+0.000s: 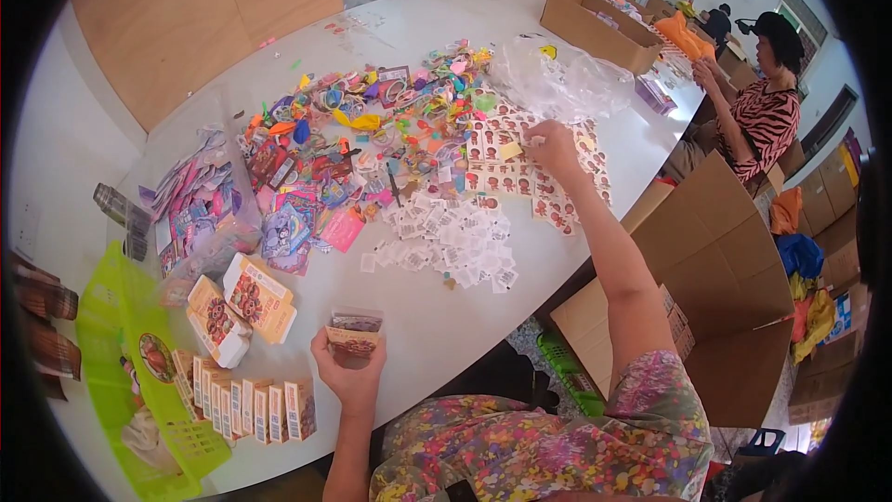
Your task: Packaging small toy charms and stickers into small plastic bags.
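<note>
My left hand (351, 370) is wrapped around a small open carton (353, 342) with brown pictures on it. A clear packet with dark contents (357, 320) shows at the carton's top. To the right, my right hand (557, 156) reaches over sheets of cartoon-figure stickers (502, 182), its fingers curled together. A small yellow piece (510, 151) lies by those fingertips; what they pinch, if anything, is too small to tell. Between the hands spreads a pile of small white printed packets (455, 240). Two larger cream cartons (249, 302) lie left of my left hand.
Colourful trinkets (372, 121) cover the table's middle. A clear bag of purple cards (200, 191) and a green basket (121, 353) are at left, near a row of small boxes (246, 409). An open cardboard box (715, 288) stands at right; a person (767, 116) sits beyond.
</note>
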A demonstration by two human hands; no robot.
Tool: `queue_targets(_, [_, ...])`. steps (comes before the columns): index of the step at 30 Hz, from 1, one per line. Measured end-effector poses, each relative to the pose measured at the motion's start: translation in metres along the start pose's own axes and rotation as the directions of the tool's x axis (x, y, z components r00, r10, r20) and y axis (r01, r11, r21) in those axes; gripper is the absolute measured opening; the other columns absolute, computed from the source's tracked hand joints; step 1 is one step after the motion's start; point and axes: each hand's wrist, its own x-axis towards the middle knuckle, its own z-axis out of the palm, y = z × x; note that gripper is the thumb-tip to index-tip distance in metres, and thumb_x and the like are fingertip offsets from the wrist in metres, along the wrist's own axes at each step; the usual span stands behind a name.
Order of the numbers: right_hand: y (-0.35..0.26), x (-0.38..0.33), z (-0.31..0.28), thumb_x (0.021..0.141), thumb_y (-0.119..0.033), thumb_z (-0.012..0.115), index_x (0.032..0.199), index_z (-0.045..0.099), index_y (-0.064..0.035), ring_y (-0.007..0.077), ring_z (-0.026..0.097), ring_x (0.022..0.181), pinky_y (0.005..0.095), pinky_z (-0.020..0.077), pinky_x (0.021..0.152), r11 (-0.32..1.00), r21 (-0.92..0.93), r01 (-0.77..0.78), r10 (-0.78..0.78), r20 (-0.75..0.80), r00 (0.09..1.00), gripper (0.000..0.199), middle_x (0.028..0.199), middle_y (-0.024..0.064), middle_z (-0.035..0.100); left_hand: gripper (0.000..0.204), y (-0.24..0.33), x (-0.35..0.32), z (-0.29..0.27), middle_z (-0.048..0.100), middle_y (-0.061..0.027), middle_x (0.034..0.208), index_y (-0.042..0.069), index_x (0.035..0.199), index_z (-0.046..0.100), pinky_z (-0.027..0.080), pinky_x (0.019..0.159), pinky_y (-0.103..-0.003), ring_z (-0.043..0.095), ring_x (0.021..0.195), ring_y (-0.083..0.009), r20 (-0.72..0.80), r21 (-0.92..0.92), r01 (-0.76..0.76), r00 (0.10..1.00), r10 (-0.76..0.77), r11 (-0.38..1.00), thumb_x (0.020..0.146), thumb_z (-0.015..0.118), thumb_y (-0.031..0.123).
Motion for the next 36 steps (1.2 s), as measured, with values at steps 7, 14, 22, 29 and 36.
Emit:
queue_targets(7, [-0.003, -0.013, 0.016, 0.072, -0.008, 0.067, 0.094, 0.073, -0.0139, 0.028, 0.058, 0.103, 0.0351, 0.0483, 0.085, 0.981, -0.044, 0.187, -0.186, 0.026, 0.982, 0.023, 0.103, 0.0081, 0.064, 0.071, 0.0, -0.001, -0.001, 0.047, -0.0091, 0.112, 0.0, 0.124, 0.038, 0.051, 0.08, -0.029, 0.055, 0.096, -0.0154, 0.01, -0.053, 0.014, 1.0, -0.014, 0.998, 0.066, 0.079, -0.003])
queue_targets(14, [-0.09, -0.02, 0.001, 0.084, -0.005, 0.067, 0.089, 0.071, -0.0012, 0.0199, 0.066, 0.073, 0.0286, 0.0503, 0.065, 0.819, 0.573, 0.005, -0.014, 0.012, 1.0, 0.008, 0.082, 0.0107, 0.07, 0.07, -0.005, -0.005, -0.003, 0.05, -0.0048, 0.098, 0.002, 0.12, 0.04, 0.05, 0.068, -0.024, 0.054, 0.08, -0.0086, -0.019, -0.089, 0.046, 0.999, -0.048, 0.995, 0.065, 0.082, 0.0])
queue_targets(22, [-0.295, -0.121, -0.049, 0.067, 0.002, 0.073, 0.077, 0.067, -0.0079, 0.0241, 0.057, 0.064, 0.0346, 0.0424, 0.057, 0.615, 0.503, 0.607, -0.681, -0.048, 0.73, 0.015, 0.069, 0.0045, 0.061, 0.07, -0.009, 0.001, 0.002, 0.053, -0.0075, 0.104, 0.001, 0.119, 0.041, 0.053, 0.073, -0.027, 0.06, 0.089, -0.0138, -0.085, 0.106, -0.101, 0.99, 0.11, 0.989, 0.065, 0.086, 0.005])
queue_targets(29, [-0.323, -0.136, -0.045, 0.068, -0.003, 0.073, 0.082, 0.067, -0.0084, 0.0244, 0.057, 0.072, 0.0354, 0.0427, 0.061, 0.621, 0.357, 0.698, -0.763, 0.074, 0.642, 0.017, 0.086, 0.005, 0.062, 0.07, -0.004, 0.0, -0.005, 0.055, -0.009, 0.102, 0.002, 0.118, 0.043, 0.054, 0.074, -0.027, 0.061, 0.088, -0.0149, -0.12, 0.196, -0.139, 0.979, 0.164, 0.971, 0.063, 0.086, 0.006])
queue_targets(36, [-0.317, -0.157, -0.032, 0.079, -0.008, 0.071, 0.1, 0.061, -0.005, 0.0203, 0.062, 0.081, 0.0328, 0.0487, 0.072, 0.715, 0.659, 0.233, -0.462, 0.195, 0.865, 0.024, 0.094, 0.0075, 0.063, 0.072, 0.011, -0.005, -0.011, 0.061, -0.0104, 0.099, 0.001, 0.119, 0.043, 0.055, 0.073, -0.028, 0.064, 0.083, -0.0163, -0.145, 0.222, -0.157, 0.971, 0.192, 0.962, 0.063, 0.088, 0.014])
